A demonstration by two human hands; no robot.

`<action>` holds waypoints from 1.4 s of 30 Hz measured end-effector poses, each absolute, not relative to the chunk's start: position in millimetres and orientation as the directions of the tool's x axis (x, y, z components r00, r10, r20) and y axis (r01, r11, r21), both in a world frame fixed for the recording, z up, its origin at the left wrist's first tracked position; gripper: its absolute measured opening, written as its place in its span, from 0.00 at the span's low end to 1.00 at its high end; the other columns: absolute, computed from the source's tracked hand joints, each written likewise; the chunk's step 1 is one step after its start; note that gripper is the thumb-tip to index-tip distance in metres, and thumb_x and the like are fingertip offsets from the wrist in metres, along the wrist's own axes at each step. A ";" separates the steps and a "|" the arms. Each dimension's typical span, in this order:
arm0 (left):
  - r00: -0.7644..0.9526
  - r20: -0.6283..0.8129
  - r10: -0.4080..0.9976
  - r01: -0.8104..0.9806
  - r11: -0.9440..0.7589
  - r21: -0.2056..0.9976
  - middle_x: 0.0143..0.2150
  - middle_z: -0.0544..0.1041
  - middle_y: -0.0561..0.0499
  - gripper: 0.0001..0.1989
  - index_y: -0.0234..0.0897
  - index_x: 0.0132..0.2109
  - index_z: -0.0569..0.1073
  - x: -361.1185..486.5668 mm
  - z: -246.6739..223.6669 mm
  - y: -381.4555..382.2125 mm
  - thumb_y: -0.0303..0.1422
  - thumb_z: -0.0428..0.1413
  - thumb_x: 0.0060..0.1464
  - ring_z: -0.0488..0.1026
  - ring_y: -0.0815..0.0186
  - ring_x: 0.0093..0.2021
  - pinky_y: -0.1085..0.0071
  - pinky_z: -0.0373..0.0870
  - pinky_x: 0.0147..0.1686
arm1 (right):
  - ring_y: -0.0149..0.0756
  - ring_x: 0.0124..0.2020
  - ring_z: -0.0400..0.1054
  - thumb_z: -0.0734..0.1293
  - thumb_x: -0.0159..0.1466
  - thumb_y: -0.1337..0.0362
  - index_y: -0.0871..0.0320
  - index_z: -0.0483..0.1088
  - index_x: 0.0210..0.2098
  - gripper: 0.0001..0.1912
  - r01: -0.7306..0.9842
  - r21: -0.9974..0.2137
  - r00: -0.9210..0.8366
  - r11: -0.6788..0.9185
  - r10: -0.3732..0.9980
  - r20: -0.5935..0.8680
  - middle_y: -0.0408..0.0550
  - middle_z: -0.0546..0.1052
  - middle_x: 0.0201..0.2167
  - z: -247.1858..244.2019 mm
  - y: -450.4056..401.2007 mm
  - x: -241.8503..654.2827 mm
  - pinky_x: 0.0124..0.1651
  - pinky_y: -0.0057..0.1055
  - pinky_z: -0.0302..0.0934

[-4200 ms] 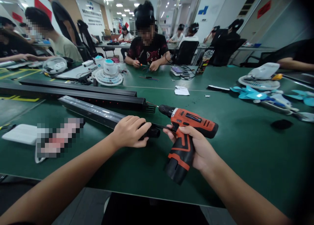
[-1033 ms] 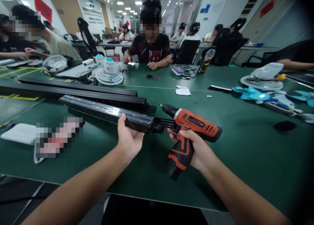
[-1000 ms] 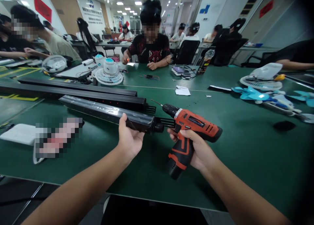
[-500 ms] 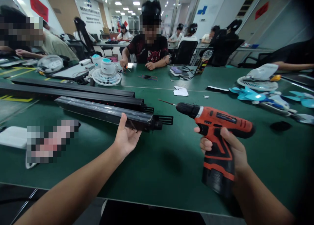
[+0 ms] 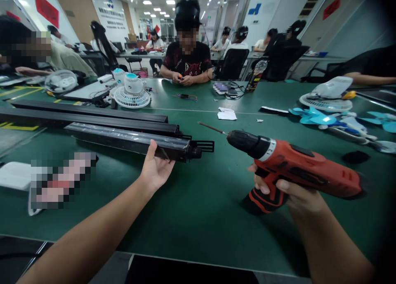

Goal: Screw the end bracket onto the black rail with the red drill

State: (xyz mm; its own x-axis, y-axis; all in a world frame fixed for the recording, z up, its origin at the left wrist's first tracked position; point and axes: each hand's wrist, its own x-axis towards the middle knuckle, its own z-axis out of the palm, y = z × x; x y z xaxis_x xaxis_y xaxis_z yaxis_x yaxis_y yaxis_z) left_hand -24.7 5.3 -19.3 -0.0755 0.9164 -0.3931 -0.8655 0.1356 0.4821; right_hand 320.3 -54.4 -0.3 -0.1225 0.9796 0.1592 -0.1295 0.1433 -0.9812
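Observation:
My left hand (image 5: 157, 168) grips a long black bar-shaped housing (image 5: 126, 141) near its right end, thumb on top and fingers underneath. The housing has a shiny, clear-looking top strip, and a knob and a slotted bracket (image 5: 202, 145) stick out of its right end. In my right hand (image 5: 297, 193) is a red and black cordless drill (image 5: 293, 164), fingers wrapped round its handle. A long thin bit (image 5: 212, 127) points left from the chuck, apart from the bracket. Two more long black bars (image 5: 93, 119) lie just behind the held one.
A white fan (image 5: 132, 92) stands behind the bars. Blue fan blades (image 5: 318, 115) and other fan parts lie at the right. Paper scraps (image 5: 227, 114) and a bottle (image 5: 256, 75) are farther back. A person (image 5: 187, 57) sits across the green table (image 5: 198, 230).
My right hand has tilted the drill, so its top shows more and its battery base has swung up and left. The left hand still holds the bar, nearly unmoved.

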 end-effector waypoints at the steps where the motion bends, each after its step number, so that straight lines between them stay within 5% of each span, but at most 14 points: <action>1: -0.072 -0.388 0.919 -0.866 0.135 0.481 0.47 0.92 0.43 0.31 0.34 0.76 0.74 -24.8 -19.5 6.2 0.48 0.60 0.78 0.91 0.59 0.44 0.67 0.87 0.53 | 0.47 0.22 0.69 0.85 0.57 0.50 0.50 0.93 0.44 0.19 -0.111 -0.984 -0.133 0.138 0.979 0.152 0.54 0.84 0.25 -1.1 -53.5 320.0 0.26 0.46 0.65; 4: -0.057 -0.377 0.924 -0.869 0.140 0.474 0.48 0.92 0.44 0.31 0.37 0.77 0.75 -24.9 -20.6 7.8 0.49 0.61 0.78 0.91 0.58 0.46 0.66 0.87 0.54 | 0.47 0.22 0.69 0.85 0.56 0.48 0.51 0.93 0.43 0.20 -0.078 -0.988 -0.149 0.130 0.979 0.141 0.52 0.79 0.20 -1.4 -52.6 315.9 0.26 0.45 0.63; 13: -0.064 -0.362 0.930 -0.841 0.145 0.522 0.49 0.93 0.44 0.31 0.33 0.74 0.77 -24.8 -18.5 7.4 0.51 0.58 0.79 0.91 0.59 0.47 0.68 0.86 0.53 | 0.48 0.28 0.73 0.88 0.56 0.50 0.53 0.93 0.47 0.23 -0.113 -0.992 -0.046 0.057 0.997 0.063 0.54 0.85 0.28 8.4 -72.5 296.7 0.31 0.44 0.67; 21: -0.059 -0.375 0.925 -0.851 0.150 0.504 0.48 0.92 0.45 0.32 0.37 0.76 0.76 -26.0 -21.0 8.8 0.51 0.60 0.77 0.90 0.60 0.46 0.67 0.86 0.54 | 0.45 0.26 0.72 0.86 0.61 0.53 0.49 0.93 0.42 0.12 -0.008 -0.998 -0.009 0.069 0.998 0.069 0.51 0.84 0.28 4.5 -81.0 293.9 0.28 0.42 0.70; 26: -0.069 -0.358 0.931 -0.845 0.136 0.518 0.48 0.92 0.43 0.34 0.32 0.78 0.74 -25.3 -17.9 5.7 0.51 0.58 0.79 0.90 0.59 0.46 0.67 0.86 0.53 | 0.45 0.28 0.74 0.87 0.59 0.56 0.51 0.92 0.40 0.11 0.000 -0.995 0.030 0.096 0.995 0.096 0.49 0.83 0.25 9.6 -79.2 294.8 0.39 0.47 0.78; 34: -0.067 -0.326 0.943 -0.850 0.117 0.513 0.50 0.92 0.43 0.34 0.36 0.78 0.73 -25.3 -16.2 2.2 0.53 0.56 0.79 0.91 0.58 0.48 0.67 0.87 0.51 | 0.45 0.25 0.71 0.85 0.57 0.54 0.53 0.93 0.39 0.13 -0.069 -0.998 -0.072 0.003 0.997 0.008 0.49 0.78 0.20 16.9 -74.4 301.0 0.31 0.43 0.70; 42: -0.034 -0.272 0.962 -0.863 0.109 0.493 0.56 0.92 0.43 0.34 0.44 0.78 0.75 -28.0 -16.8 1.7 0.56 0.61 0.75 0.90 0.55 0.57 0.63 0.86 0.59 | 0.33 0.19 0.64 0.87 0.49 0.56 0.50 0.88 0.43 0.22 -0.244 -0.964 -0.040 0.105 0.992 0.118 0.50 0.87 0.35 39.8 -58.9 286.5 0.27 0.42 0.67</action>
